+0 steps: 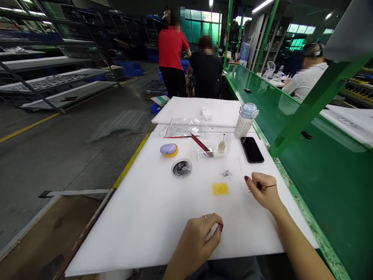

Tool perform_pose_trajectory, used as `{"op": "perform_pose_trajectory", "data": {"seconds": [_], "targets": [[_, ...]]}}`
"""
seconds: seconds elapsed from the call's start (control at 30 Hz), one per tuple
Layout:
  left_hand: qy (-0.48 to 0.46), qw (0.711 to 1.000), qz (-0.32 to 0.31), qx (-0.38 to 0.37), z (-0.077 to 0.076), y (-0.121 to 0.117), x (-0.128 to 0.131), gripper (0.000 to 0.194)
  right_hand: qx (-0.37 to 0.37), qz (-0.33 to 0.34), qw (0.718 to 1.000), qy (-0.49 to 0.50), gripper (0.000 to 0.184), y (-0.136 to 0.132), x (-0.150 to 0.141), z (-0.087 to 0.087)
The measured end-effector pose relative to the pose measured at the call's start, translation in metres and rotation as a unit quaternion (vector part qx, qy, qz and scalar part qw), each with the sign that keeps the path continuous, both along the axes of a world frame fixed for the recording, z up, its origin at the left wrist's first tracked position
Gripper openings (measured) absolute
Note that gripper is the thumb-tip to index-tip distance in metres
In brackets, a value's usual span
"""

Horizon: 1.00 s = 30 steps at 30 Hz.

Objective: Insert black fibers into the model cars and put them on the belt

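Observation:
My left hand (201, 235) rests near the front edge of the white foam board (145, 217), its fingers curled into a pinch; what they hold, if anything, is too small to see. My right hand (264, 190) lies further right on the board, closed on a thin stick-like tool (269, 187) that points right. A small yellow square pad (220, 189) lies between the hands, with a little heap of tiny dark parts (226, 174) just behind it.
Behind lie a round dish of dark parts (182, 168), a purple and yellow case (169, 149), a clear tray with a small bottle (221, 147), red-handled tweezers (201, 144), a black phone (252, 149), a dotted bottle (246, 120). A green conveyor (314, 171) runs right. Other people work behind.

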State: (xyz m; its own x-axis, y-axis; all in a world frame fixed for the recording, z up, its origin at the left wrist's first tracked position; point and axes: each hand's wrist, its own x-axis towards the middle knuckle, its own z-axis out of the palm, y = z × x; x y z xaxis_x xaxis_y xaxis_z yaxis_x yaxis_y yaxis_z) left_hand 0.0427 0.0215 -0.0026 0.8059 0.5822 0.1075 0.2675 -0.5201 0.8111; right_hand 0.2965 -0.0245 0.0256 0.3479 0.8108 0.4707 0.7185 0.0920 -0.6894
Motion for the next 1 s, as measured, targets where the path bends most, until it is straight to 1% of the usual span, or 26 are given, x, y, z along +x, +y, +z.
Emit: {"op": "perform_pose_trajectory", "data": {"seconds": [0.17, 0.3, 0.43, 0.5, 0.6, 0.73, 0.8, 1.0], "targets": [[-0.008, 1.000, -0.003, -0.002, -0.001, 0.000, 0.001, 0.016, 0.004, -0.016, 0.999, -0.030, 0.046, -0.001, 0.008, -0.005], [-0.010, 1.000, -0.008, 0.000, -0.001, 0.000, 0.002, 0.015, -0.013, -0.025, 1.000, -0.007, 0.046, -0.002, 0.013, -0.008], [-0.014, 1.000, -0.008, -0.012, 0.001, 0.000, 0.001, 0.015, -0.087, -0.017, 0.994, 0.061, 0.045, -0.003, 0.014, -0.007], [-0.017, 1.000, -0.005, -0.021, 0.002, -0.001, 0.001, 0.016, -0.107, -0.016, 0.991, 0.073, 0.045, -0.004, 0.014, -0.007], [-0.021, 0.999, -0.005, -0.024, 0.004, -0.001, 0.000, 0.016, -0.134, -0.010, 0.989, 0.064, 0.045, -0.004, 0.016, -0.005], [-0.021, 1.000, -0.008, -0.020, 0.004, -0.001, 0.000, 0.016, -0.249, 0.030, 0.967, 0.032, 0.033, -0.002, 0.020, -0.006], [-0.020, 1.000, -0.009, -0.019, 0.003, 0.000, 0.000, 0.016, -0.286, 0.035, 0.957, 0.023, 0.031, -0.001, 0.021, -0.007], [-0.026, 0.999, -0.010, -0.017, 0.003, 0.000, 0.000, 0.015, -0.293, 0.023, 0.956, 0.018, 0.036, 0.000, 0.019, -0.008]]}}
